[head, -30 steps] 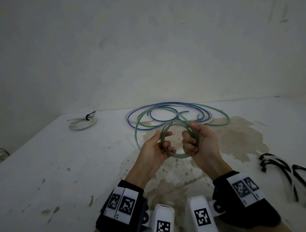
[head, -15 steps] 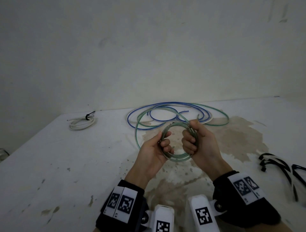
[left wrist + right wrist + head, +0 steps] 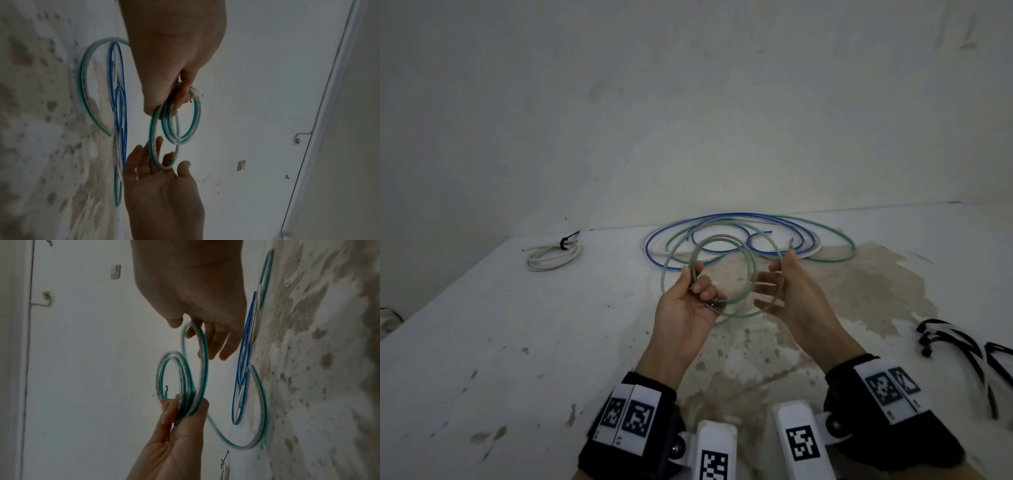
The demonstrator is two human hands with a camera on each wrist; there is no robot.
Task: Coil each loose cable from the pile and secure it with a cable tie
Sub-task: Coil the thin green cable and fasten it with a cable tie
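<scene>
A green-striped clear cable is partly wound into a small coil. My left hand pinches that coil at its left side between thumb and fingers, just above the table. A wider loose loop of the same cable swings out to the right and lies across the straight, spread fingers of my right hand, which does not grip it. In the right wrist view the loop crosses those fingers while the left hand holds the coil. The cable's tail runs back into the pile.
A blue cable and a white one lie in the pile with the green tail by the back wall. A white coil bound with a black tie sits at back left. Black cable ties lie at the right on the stained white table.
My right hand has let go of the coil, opened and moved right. A new, wider loop now hangs over its fingers. The left hand kept its hold.
</scene>
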